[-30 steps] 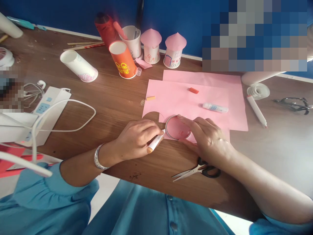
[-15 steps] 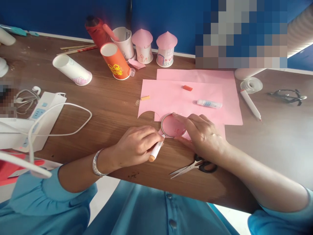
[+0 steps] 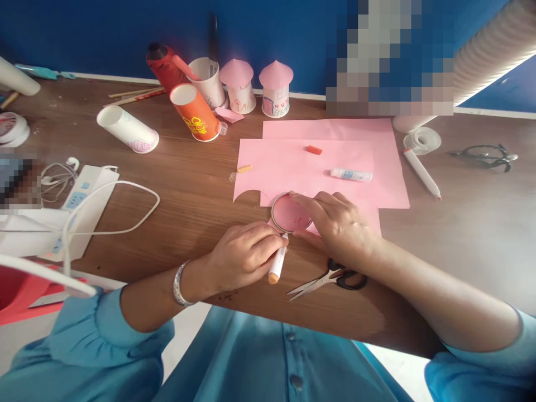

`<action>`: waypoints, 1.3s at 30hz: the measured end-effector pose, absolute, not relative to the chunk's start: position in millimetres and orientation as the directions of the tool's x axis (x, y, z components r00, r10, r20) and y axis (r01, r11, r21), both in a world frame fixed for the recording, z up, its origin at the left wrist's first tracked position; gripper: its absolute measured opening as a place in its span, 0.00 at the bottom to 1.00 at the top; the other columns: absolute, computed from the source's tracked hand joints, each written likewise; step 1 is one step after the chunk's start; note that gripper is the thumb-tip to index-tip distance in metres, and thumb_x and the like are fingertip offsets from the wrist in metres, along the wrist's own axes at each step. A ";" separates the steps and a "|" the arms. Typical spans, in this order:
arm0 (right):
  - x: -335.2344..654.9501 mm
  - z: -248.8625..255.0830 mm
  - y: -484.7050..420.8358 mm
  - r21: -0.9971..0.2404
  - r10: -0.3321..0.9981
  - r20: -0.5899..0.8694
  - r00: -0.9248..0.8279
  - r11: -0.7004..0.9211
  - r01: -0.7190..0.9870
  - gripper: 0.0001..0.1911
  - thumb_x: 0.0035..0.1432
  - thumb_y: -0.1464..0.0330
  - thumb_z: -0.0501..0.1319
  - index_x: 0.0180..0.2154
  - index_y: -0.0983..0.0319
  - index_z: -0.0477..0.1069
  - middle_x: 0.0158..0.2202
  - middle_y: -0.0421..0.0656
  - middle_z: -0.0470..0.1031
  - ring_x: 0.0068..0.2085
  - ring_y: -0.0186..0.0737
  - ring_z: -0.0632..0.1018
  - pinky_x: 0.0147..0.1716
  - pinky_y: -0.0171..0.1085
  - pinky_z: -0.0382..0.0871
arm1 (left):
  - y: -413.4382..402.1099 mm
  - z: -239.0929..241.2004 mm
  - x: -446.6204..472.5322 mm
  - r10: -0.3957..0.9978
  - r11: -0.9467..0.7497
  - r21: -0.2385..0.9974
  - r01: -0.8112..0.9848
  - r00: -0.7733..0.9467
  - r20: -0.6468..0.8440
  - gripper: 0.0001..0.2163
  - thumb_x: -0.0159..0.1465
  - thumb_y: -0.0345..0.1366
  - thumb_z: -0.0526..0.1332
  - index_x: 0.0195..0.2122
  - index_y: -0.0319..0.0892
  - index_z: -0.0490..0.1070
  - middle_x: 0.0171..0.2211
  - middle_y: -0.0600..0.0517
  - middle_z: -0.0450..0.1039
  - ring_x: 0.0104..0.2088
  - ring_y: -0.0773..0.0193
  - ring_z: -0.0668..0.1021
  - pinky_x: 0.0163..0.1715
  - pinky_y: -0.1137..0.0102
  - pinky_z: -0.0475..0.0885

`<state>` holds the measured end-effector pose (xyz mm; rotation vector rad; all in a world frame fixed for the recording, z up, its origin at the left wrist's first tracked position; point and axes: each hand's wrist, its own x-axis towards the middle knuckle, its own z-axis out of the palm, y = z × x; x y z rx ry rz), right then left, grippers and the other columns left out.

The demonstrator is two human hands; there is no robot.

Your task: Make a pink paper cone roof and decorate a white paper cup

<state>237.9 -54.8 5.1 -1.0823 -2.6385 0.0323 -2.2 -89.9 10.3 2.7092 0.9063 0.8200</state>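
My left hand (image 3: 247, 255) is closed round a white marker with an orange end (image 3: 277, 265), its tip at the lower edge of a round ring (image 3: 273, 215). Pink shows through the ring's middle, with small red marks; whether it is a lid or a tape roll I cannot tell. With fingers at its top and lower right, my right hand (image 3: 341, 223) grips the ring flat against pink paper (image 3: 251, 178). A round bite is cut from that paper's lower left corner. Below my right hand lie scissors with black handles (image 3: 329, 279), blades apart.
Behind stand two cups with pink cone roofs (image 3: 237, 84), an orange cup (image 3: 195, 114) and a white cup (image 3: 125, 128). A glue stick (image 3: 350, 175) and orange cap (image 3: 245, 168) rest on the paper. Left is a power strip (image 3: 84, 206) with cables; right, a tape roll (image 3: 422, 140).
My left hand has moved the marker to the right along the ring's lower edge, and the marker now stands steeper. My right hand still holds the ring. The whole view has shifted slightly.
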 end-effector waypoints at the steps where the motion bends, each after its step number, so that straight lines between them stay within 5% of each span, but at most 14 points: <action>1: 237.6 5.2 -54.9 -0.132 0.692 0.253 -0.677 0.717 0.684 0.20 0.69 0.69 0.59 0.58 0.72 0.68 0.34 0.51 0.77 0.34 0.46 0.74 0.35 0.41 0.65 | -90.2 9.9 -0.8 0.599 -0.801 0.327 0.502 0.667 0.444 0.11 0.73 0.31 0.52 0.42 0.40 0.74 0.35 0.48 0.81 0.33 0.62 0.81 0.32 0.68 0.76; 8: 238.5 7.3 -52.4 -0.174 0.702 0.238 -0.671 0.711 0.682 0.18 0.68 0.69 0.59 0.56 0.71 0.70 0.34 0.50 0.77 0.34 0.47 0.74 0.35 0.42 0.66 | -90.5 12.9 -0.5 0.599 -0.795 0.407 0.449 0.684 0.415 0.10 0.72 0.28 0.53 0.45 0.38 0.74 0.37 0.46 0.81 0.35 0.60 0.82 0.35 0.66 0.78; 15: 246.0 7.6 -49.5 -0.297 0.741 0.140 -0.657 0.664 0.686 0.25 0.64 0.69 0.63 0.61 0.68 0.66 0.39 0.51 0.78 0.37 0.49 0.76 0.39 0.44 0.71 | -88.6 32.2 -18.3 0.701 -0.710 0.461 0.533 0.467 0.540 0.11 0.61 0.25 0.70 0.43 0.45 0.76 0.33 0.54 0.81 0.31 0.67 0.82 0.31 0.73 0.78; 24: 252.7 30.5 -47.3 -0.612 0.857 0.263 -0.443 0.503 0.610 0.21 0.66 0.65 0.62 0.60 0.59 0.69 0.45 0.47 0.79 0.44 0.47 0.80 0.46 0.46 0.75 | -52.4 52.3 -23.7 0.660 -0.711 0.485 0.509 0.245 0.710 0.12 0.59 0.27 0.71 0.42 0.46 0.77 0.35 0.53 0.82 0.35 0.65 0.82 0.34 0.67 0.78; 28: 255.0 28.4 -42.8 -0.604 0.871 0.286 -0.399 0.487 0.631 0.21 0.65 0.65 0.64 0.58 0.60 0.71 0.44 0.46 0.80 0.43 0.45 0.80 0.43 0.45 0.76 | -29.3 48.2 -16.7 0.654 -0.711 0.521 0.473 0.172 0.737 0.07 0.62 0.30 0.71 0.41 0.44 0.78 0.33 0.53 0.80 0.26 0.71 0.75 0.23 0.72 0.71; 32: 258.5 17.4 -36.0 -0.574 0.895 0.269 -0.356 0.446 0.687 0.21 0.64 0.67 0.64 0.58 0.60 0.72 0.43 0.47 0.81 0.42 0.47 0.81 0.41 0.46 0.77 | -9.7 36.6 -8.7 0.720 -0.670 0.638 0.380 0.127 0.682 0.05 0.65 0.34 0.70 0.41 0.44 0.78 0.35 0.52 0.79 0.33 0.67 0.81 0.30 0.71 0.77; 39: 267.4 -1.2 -25.6 -0.403 0.821 0.299 -0.486 0.571 0.715 0.30 0.65 0.60 0.65 0.65 0.60 0.65 0.65 0.54 0.71 0.60 0.60 0.74 0.57 0.59 0.74 | 17.8 9.9 -3.7 0.836 -0.544 0.782 0.304 0.119 0.535 0.10 0.66 0.43 0.69 0.42 0.44 0.77 0.37 0.52 0.78 0.34 0.67 0.79 0.32 0.70 0.78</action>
